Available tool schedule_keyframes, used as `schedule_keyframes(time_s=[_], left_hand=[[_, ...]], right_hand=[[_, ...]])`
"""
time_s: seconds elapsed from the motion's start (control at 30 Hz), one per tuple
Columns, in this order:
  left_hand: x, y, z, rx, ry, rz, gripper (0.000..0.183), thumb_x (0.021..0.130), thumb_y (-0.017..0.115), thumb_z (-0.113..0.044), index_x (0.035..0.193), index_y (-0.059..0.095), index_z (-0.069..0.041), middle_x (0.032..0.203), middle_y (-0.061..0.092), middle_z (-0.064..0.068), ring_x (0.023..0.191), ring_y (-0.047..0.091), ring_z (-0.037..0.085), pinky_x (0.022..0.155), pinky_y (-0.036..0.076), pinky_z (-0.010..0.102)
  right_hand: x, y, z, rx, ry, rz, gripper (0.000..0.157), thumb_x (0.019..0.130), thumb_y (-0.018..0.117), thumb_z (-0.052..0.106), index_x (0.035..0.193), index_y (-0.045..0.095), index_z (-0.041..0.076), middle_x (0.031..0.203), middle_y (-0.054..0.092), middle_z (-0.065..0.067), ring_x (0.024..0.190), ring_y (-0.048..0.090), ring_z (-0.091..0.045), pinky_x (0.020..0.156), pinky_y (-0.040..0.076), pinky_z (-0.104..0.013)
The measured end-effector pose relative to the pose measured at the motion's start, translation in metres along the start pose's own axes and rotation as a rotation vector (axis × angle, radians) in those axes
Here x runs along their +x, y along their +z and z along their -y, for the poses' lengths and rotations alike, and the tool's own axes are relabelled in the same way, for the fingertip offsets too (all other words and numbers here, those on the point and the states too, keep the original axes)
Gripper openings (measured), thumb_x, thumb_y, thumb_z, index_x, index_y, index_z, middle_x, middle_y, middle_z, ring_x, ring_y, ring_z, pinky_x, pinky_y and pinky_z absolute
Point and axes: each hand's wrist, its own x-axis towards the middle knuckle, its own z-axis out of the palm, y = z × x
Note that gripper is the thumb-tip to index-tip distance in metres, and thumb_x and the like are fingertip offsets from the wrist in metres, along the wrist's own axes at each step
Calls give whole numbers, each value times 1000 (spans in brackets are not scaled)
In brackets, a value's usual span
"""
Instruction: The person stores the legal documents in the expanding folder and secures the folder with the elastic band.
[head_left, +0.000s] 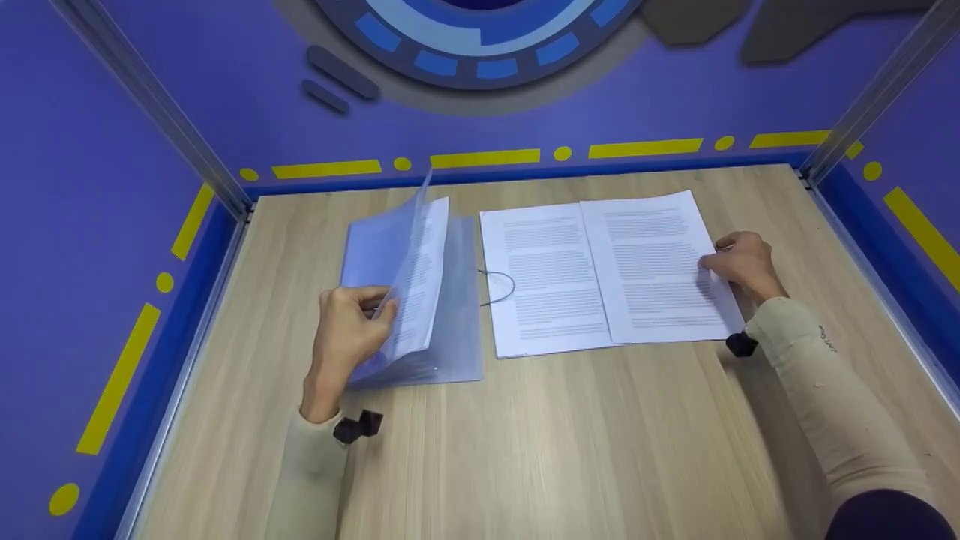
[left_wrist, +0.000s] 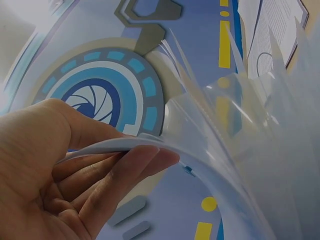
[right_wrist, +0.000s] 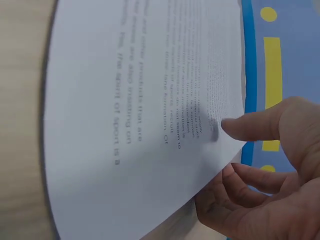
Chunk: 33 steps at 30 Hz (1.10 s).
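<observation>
- Left hand (head_left: pixel 349 330), fingers closed in a pinch, grips raised leaves of a clear plastic folder (head_left: pixel 456 315), left on the table (head_left: pixel 585 435).
- Right hand (head_left: pixel 742 264) pinches the printed pages' (head_left: pixel 611 274) right edge.
- A hard pull could crease them.
- Counted: one folder, two exposed pages right of it, one thin loop (head_left: pixel 513 286).

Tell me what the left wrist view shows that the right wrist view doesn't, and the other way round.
Only the left wrist view: the left grip pinching leaves of the clear folder, the dark loop and the round wall emblem.

Only the right wrist view: the right grip at the edge of a printed sheet, thumb over its face, with some words readable, such as "spirit of sport".

Both: printed paper, a bit of wooden tabletop and yellow wall markings.
</observation>
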Motion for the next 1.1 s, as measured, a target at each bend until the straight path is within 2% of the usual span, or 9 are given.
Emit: schedule_keyframes(time_s=[0.13,0.23,0.47,0.63,0.83,0.97,1.1], left_hand=[[-1,0,0,1,1,-4,18,88,78,2,105,82,8,96,80,24,82,81,34,73,66,49],[0,0,-1,1,5,-10,18,88,77,2,105,82,8,96,80,24,82,81,34,73,66,48],[-1,-1,-2,-4,2,-3,17,89,77,2,103,82,7,96,80,23,81,81,31,72,66,45],[-1,-2,-1,1,13,-7,17,88,78,2,103,82,8,96,80,24,83,81,33,73,66,47],[0,-3,-2,4,-7,5,17,89,78,1,105,82,8,98,80,24,84,81,32,74,66,46],[0,-4,-1,2,2,2,17,89,77,2,104,82,9,97,80,25,84,81,34,74,66,48],[0,-4,0,3,21,-6,18,88,77,3,104,81,10,96,80,26,83,81,37,73,66,50]], right_hand=[[3,-5,0,38,50,17,55,96,62,15,142,54,-15,139,56,-34,112,58,-39,90,52,-43],[7,-8,0,64,81,35,51,100,61,14,143,56,-12,137,57,-32,110,58,-36,87,52,-40],[16,-17,-6,76,71,87,41,100,66,9,136,62,-11,113,65,-20,83,63,-19,68,55,-29],[18,-26,-12,136,96,189,39,100,68,9,133,59,-9,97,69,-7,81,66,-16,71,59,-29],[18,-33,-17,174,129,280,42,102,71,12,137,59,-8,96,74,-1,84,73,-14,76,63,-30],[18,-34,-21,261,141,317,30,101,73,12,127,66,-2,90,76,6,83,75,-7,77,64,-27],[18,-36,-22,378,144,356,8,100,73,9,108,74,9,85,78,10,82,75,-2,78,63,-23]])
